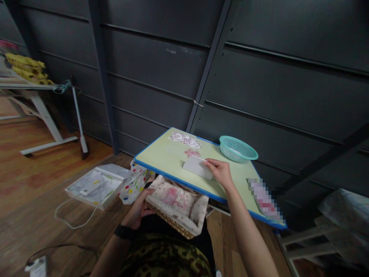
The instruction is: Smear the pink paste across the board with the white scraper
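Observation:
My right hand (220, 171) grips the edge of a flat white card-like piece (196, 166) lying on a small yellow table with a blue rim (161, 169). My left hand (141, 207) holds the side of a wicker basket lined with floral cloth (178, 206) that rests on my lap below the table's edge. On the table beyond the white piece lie a small pink scrap (191, 152) and a patch of floral fabric (184, 139).
A teal plastic bowl (238, 148) stands at the table's far right. An open white box (98, 184) with a cable and a dotted bag (134, 184) lie on the wooden floor at left. A white stand (49, 127) is farther left; dark wall behind.

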`<state>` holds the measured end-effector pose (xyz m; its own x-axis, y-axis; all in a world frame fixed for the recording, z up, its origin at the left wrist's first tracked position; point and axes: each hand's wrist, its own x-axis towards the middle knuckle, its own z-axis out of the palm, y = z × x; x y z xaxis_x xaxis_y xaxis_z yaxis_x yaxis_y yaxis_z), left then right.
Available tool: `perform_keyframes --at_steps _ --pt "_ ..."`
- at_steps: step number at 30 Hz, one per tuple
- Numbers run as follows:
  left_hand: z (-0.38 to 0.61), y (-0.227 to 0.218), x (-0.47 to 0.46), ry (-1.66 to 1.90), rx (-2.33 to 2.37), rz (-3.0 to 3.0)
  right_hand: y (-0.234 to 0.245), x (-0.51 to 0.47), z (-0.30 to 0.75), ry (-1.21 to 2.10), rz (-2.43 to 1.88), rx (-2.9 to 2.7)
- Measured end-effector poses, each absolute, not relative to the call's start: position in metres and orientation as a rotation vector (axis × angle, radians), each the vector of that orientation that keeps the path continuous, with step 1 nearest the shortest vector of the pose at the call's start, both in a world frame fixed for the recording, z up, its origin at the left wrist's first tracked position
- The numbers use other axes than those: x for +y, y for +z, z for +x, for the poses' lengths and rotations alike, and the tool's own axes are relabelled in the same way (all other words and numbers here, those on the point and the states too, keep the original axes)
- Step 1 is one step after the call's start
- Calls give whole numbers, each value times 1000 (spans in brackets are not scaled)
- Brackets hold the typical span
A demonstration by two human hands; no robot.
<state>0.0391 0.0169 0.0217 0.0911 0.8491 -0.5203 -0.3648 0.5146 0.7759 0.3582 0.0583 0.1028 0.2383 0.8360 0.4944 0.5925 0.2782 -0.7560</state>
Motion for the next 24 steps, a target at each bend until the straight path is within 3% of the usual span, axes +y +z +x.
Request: perform_keyframes --at_steps 16,24 --pt "40 29 16 981 1146 511 105 120 418 -78 -1621 -1166" --pt "40 30 16 960 1159 519 92 113 419 -41 -1634 -1232"
